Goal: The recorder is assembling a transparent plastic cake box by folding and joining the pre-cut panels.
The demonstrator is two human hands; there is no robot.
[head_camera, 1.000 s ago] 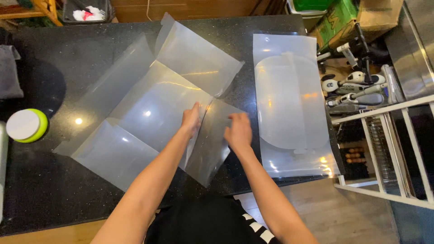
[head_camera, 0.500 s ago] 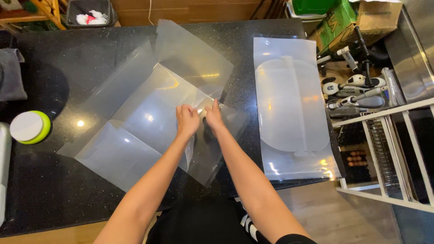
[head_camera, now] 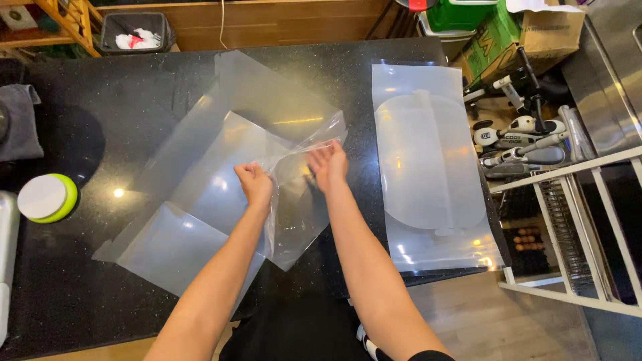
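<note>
A large clear plastic sheet (head_camera: 200, 194), creased into several flat panels, lies spread on the black speckled counter (head_camera: 93, 87). My left hand (head_camera: 254, 184) is closed on the edge of a thin clear film that lifts off the sheet's right panel. My right hand (head_camera: 328, 164) pinches the same film a little farther right and higher, pulling it up near the sheet's right corner. Both forearms reach in from the bottom of the head view.
A stack of flat clear plastic sheets (head_camera: 428, 167) lies at the counter's right end. A round white and green lid (head_camera: 45, 198) and a grey cloth (head_camera: 20, 120) sit at the left. A bin (head_camera: 134, 30), boxes (head_camera: 528, 27), a white rack (head_camera: 575, 220) surround the counter.
Both hands moved from pressing flat on the right panel to gripping a thin film at its edge. The film has lifted and the hands have spread apart, the right one moving right.
</note>
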